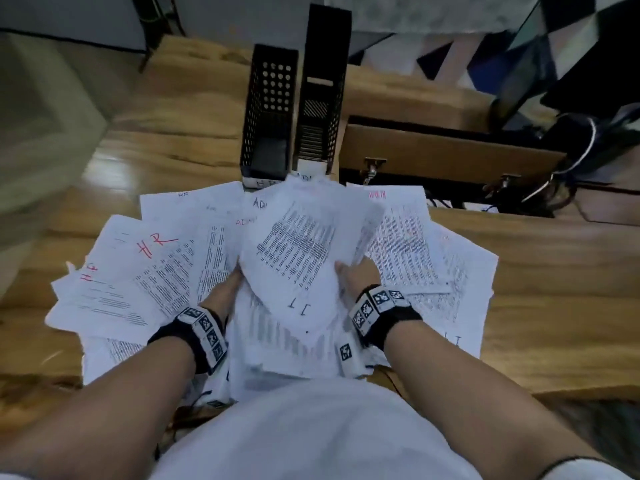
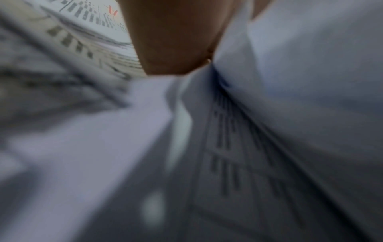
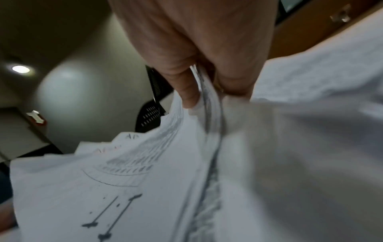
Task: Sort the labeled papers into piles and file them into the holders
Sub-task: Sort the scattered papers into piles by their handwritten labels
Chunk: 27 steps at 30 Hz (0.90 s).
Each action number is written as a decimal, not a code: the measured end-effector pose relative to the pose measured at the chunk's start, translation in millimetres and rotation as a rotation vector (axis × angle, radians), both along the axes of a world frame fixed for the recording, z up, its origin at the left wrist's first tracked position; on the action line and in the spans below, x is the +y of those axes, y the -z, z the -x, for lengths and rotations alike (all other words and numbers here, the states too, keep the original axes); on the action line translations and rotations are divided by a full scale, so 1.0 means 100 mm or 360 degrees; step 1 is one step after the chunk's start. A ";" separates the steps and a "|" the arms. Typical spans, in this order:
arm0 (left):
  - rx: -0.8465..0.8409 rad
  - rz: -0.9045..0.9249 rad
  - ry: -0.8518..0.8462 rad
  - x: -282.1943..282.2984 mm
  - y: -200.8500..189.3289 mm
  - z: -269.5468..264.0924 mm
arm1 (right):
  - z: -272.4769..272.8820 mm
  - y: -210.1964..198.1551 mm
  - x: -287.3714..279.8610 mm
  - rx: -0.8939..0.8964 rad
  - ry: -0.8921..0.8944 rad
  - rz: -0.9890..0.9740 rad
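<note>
Spreading across the wooden tabletop, a fan of labeled papers is laid out loosely so that the handwritten marks, HR in red on the left and AD further back, can be read for sorting. Behind the fan, two black holders are stood upright side by side, their open ends turned toward the person, presumably to receive the finished piles. A stack marked IT is raised above the fan between both hands, seemingly to be squared up. The left hand is closed on the stack's left edge, its fingers hidden beneath. The right hand is clamped on the right edge, thumb above and fingers below.
</note>
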<state>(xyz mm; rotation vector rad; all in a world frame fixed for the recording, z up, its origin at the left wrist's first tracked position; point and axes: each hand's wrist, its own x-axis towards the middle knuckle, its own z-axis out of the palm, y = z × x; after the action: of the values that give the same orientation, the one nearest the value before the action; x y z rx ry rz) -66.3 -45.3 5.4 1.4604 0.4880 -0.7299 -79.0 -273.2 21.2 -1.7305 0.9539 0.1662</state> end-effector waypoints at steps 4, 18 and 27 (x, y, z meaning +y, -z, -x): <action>-0.0096 -0.0404 0.0171 0.05 0.20 -0.09 | -0.04 0.02 -0.10 0.0043 0.0044 0.0129; -0.0112 -0.0187 0.0070 -0.08 0.03 0.01 | 0.07 0.12 -0.12 0.0174 -0.0485 0.0366; -0.0195 -0.0244 0.0116 -0.11 0.08 0.03 | 0.03 0.22 -0.15 0.0036 -0.0220 0.0158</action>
<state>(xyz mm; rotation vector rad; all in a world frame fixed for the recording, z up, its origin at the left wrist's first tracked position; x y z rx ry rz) -69.2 -56.0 -3.0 1.6628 0.4050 -0.6674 -81.6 -288.0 -0.8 -1.8903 0.8716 0.2318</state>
